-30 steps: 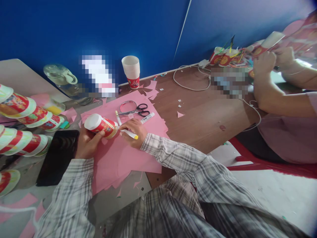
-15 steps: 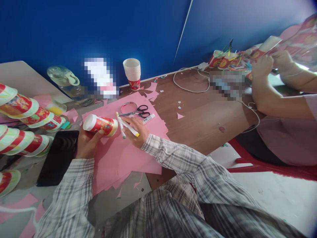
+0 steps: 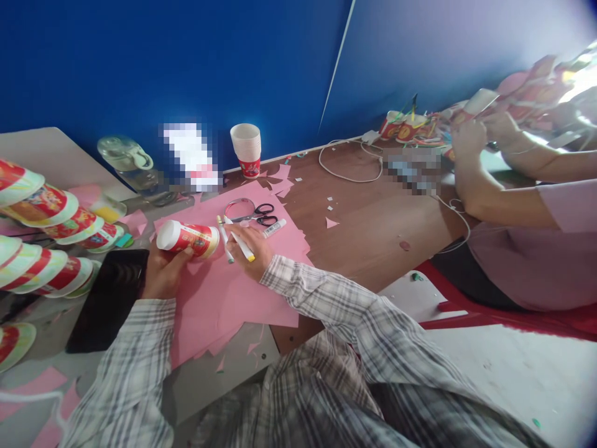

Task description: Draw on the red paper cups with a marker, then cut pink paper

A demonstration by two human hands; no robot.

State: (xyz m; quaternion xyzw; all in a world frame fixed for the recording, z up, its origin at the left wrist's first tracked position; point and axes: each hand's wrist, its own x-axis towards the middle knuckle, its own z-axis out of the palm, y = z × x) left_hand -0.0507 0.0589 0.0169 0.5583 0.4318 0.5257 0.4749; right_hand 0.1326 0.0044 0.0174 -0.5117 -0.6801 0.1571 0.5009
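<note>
My left hand [image 3: 162,274] is closed around a red and white paper cup [image 3: 196,240], tilted on its side above a stack of pink paper [image 3: 209,311]. In my right hand [image 3: 257,250], a white marker with a yellow end [image 3: 242,246] sits between the fingers. Close beside it is a second white marker with a green end [image 3: 224,239]; whether the hand holds it too, I cannot tell. Beyond the right hand, black-handled scissors [image 3: 265,214], a roll of tape [image 3: 239,209] and a small white tube [image 3: 274,228] lie on the pink paper.
Stacks of decorated cups [image 3: 60,214] lie at the left, near a black phone [image 3: 109,298]. A clear bottle [image 3: 133,168] and a cup stack [image 3: 245,149] stand by the blue wall. Paper scraps and a white cable [image 3: 349,180] lie rightward. Another person's hands [image 3: 471,140] hold a cup.
The view has shifted slightly, so the other person and the right-hand table appear further left. My hands keep hold of the cup and the marker, with little movement.
</note>
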